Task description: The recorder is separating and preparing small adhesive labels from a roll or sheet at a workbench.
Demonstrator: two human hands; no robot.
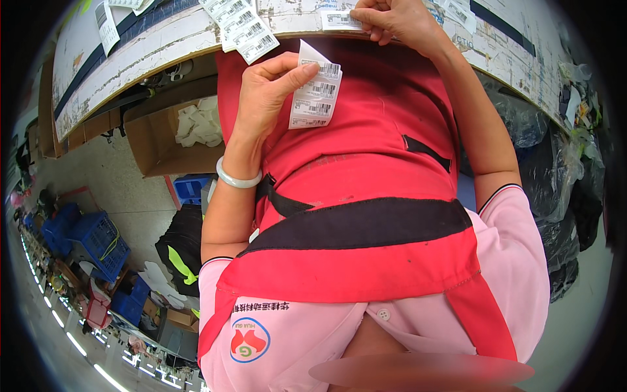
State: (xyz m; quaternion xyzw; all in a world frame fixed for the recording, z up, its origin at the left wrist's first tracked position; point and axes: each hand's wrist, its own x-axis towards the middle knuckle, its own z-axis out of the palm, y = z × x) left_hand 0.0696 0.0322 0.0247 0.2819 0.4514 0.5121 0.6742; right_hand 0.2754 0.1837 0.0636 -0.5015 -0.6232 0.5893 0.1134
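I see my left hand (268, 88) pinching a strip of barcode labels (315, 86) hanging lengthwise just below the worktable (163, 46) edge, while my right hand's fingertips (366, 16) press one label (341, 20) onto that edge.

The worktop (163, 46) is seen across the top of the frame, w/ its edge curving down to the left and right. A label strip (315, 88) is held upright in the left hand (264, 91) at upper centre, just below the worktop edge. A single label (341, 20) is pressed on the worktop by the right hand (395, 19), top centre-right. More label strips (241, 29) are laid on the worktop to the left of it. An open cardboard box (160, 140) is set on the floor under the worktop, upper left. Plastic crates (98, 238) are stacked at lower left. Bags (562, 189) are piled at the right edge.
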